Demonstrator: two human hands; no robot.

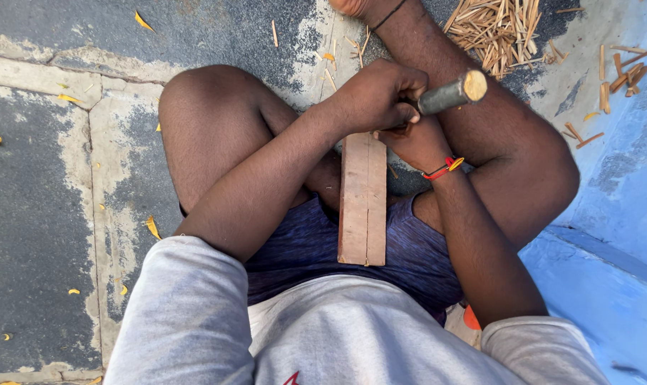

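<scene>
The left hand (pixel 373 96) wraps a grip round the grey wooden handle (pixel 452 93); the right hand (pixel 416 142), half hidden beneath, perhaps pinches something at the plank (pixel 362 199) top.

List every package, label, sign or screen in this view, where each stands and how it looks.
No package, label, sign or screen shows.
Only marking: a small red mark on the grey shirt, bottom edge, cut off.
Left hand grips a dark round-handled tool over a bare brown wooden block; right hand lies beneath it.
</scene>
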